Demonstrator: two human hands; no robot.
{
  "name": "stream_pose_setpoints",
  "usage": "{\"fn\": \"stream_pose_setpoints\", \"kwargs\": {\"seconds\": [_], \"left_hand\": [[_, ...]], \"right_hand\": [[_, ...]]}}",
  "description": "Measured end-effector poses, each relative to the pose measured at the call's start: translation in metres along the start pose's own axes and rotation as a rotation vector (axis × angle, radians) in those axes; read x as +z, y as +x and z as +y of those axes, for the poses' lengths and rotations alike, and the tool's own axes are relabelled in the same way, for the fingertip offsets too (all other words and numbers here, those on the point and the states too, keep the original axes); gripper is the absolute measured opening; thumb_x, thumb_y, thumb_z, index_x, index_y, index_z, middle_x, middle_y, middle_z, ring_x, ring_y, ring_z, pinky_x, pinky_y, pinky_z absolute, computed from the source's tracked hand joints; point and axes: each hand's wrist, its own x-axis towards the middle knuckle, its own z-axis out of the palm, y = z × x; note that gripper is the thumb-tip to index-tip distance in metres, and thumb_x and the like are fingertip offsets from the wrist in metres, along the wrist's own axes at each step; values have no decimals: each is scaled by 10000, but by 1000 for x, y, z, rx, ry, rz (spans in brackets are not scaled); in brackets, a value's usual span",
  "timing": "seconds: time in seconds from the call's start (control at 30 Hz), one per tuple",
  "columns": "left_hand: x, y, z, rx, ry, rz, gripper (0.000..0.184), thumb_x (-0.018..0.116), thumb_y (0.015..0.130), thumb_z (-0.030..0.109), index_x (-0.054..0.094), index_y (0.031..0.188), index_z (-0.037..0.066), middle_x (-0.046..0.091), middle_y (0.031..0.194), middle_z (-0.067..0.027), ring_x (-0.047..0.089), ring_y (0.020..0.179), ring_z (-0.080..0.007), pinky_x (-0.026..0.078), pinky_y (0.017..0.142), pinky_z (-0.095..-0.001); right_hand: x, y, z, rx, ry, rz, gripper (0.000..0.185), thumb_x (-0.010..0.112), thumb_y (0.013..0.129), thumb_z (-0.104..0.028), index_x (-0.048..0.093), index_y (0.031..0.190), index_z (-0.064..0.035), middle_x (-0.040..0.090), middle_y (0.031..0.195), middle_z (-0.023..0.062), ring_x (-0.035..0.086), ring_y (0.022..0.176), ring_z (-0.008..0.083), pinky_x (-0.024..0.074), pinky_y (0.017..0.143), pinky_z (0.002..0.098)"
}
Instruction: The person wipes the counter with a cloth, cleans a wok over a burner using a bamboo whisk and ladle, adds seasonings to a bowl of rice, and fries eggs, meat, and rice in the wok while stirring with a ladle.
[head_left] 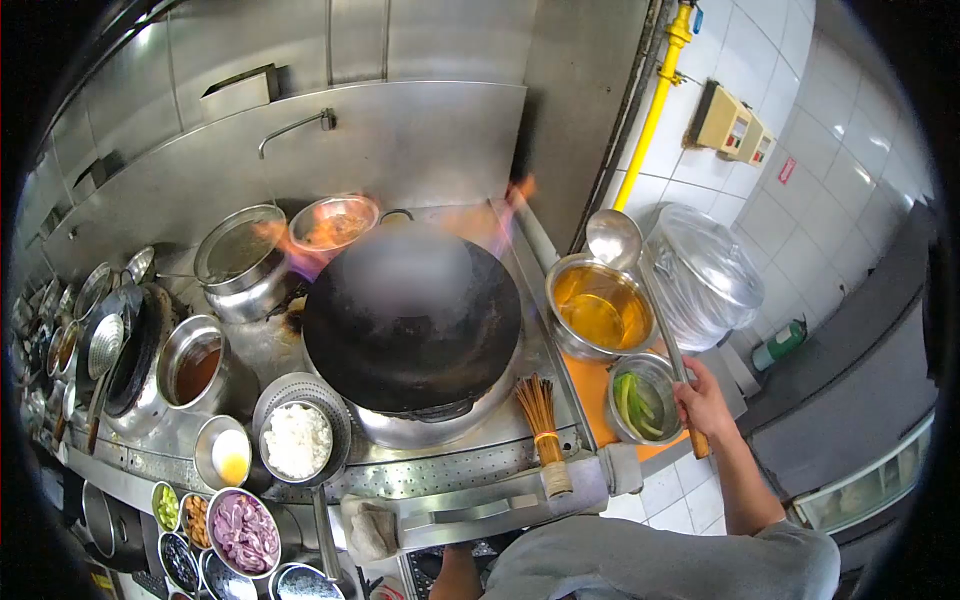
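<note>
My right hand (702,405) is closed around the wooden-ended handle of a ladle (614,240). The ladle's bowl is raised over the far rim of a steel pot of golden oil (601,308). Close to that hand stands a steel bowl with green vegetable strips (635,405). A large black wok (415,330) sits on the burner, with flames behind its rim and a blurred pale patch at its far side. At the bottom edge, part of my left arm shows by the stove front; my left hand itself is hidden.
Left of the wok are a bowl of white rice (296,441), a bowl with egg (231,457), a pot of brown liquid (197,370) and sliced onions (245,532). A bamboo brush (543,430) lies on the stove's front edge. A plastic-covered container (705,270) stands right.
</note>
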Motion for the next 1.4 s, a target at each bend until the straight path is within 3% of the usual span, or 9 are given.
{"fn": "stream_pose_setpoints", "kwargs": {"seconds": [0.3, 0.67, 0.87, 1.0, 1.13, 1.23, 1.27, 1.37, 1.4], "left_hand": [[0, -14, 33, 83, -89, -340, 572, 544, 945, 411, 487, 1415, 90, 455, 1482, -155, 427, 1365, -311, 333, 1132, -405], [-1, -29, 38, 113, -64, -502, 552, 538, 953, 385, 498, 1403, 69, 467, 1475, -150, 450, 1350, -305, 346, 1124, -389], [-3, -46, 31, 139, -41, -470, 541, 535, 957, 371, 503, 1397, 57, 474, 1472, -148, 463, 1341, -301, 354, 1119, -381], [-8, -69, 22, 268, 101, -375, 534, 533, 960, 362, 507, 1392, 50, 478, 1469, -146, 472, 1336, -299, 358, 1117, -375], [-24, -81, -7, 499, 457, -466, 484, 467, 1004, 362, 550, 1351, 35, 506, 1441, -155, 511, 1303, -269, 370, 1104, -362], [-28, -106, 5, 378, 282, -352, 478, 503, 967, 326, 567, 1314, 3, 556, 1367, -194, 543, 1245, -326, 406, 1060, -402], [-25, -115, 6, 312, 173, -288, 480, 532, 941, 306, 571, 1301, -9, 577, 1335, -213, 553, 1221, -359, 422, 1040, -422], [-13, -101, -15, -172, -840, -8, 374, 475, 1013, 404, 630, 1196, 117, 677, 1114, -81, 630, 1046, -248, 485, 950, -407], [-16, -78, -47, -123, -749, -80, 310, 534, 981, 432, 614, 1100, 157, 617, 921, -15, 608, 896, -198, 518, 854, -375]], "right_hand": [[11, -9, 9, 50, -100, 36, 574, 553, 921, -73, 348, 1450, 13, 550, 715, 46, 528, 519, 126, 422, 459, 284], [22, -11, -1, 183, -5, 0, 490, 550, 918, -67, 428, 1391, -29, 535, 702, 32, 518, 516, 118, 433, 438, 290], [15, -13, -15, 374, 581, -2, 515, 551, 913, -54, 337, 1382, -57, 528, 717, 32, 473, 495, 117, 375, 413, 275], [2, -15, -23, 402, 960, -47, 209, 480, 966, -110, 488, 1167, -56, 489, 743, -11, 423, 480, 31, 317, 382, 201], [-15, -21, -34, 434, 1147, -233, 228, 439, 1009, -183, 516, 1141, -14, 462, 745, -41, 413, 476, 3, 323, 366, 194], [-18, -36, -53, 370, 1137, -338, 261, 434, 1016, -200, 522, 1166, -4, 464, 747, -41, 416, 469, -3, 348, 353, 181], [-19, -39, -57, 355, 1176, -411, 271, 462, 979, -123, 500, 1226, -20, 470, 754, -26, 425, 496, 10, 344, 372, 197], [-10, -50, -75, 346, 1233, -463, 352, 412, 994, -142, 472, 1286, 45, 465, 768, -19, 447, 466, 2, 419, 354, 198], [-8, -51, -77, 363, 1278, -566, 381, 464, 979, -124, 444, 1335, 12, 460, 788, -9, 445, 521, 22, 369, 378, 208]]}}
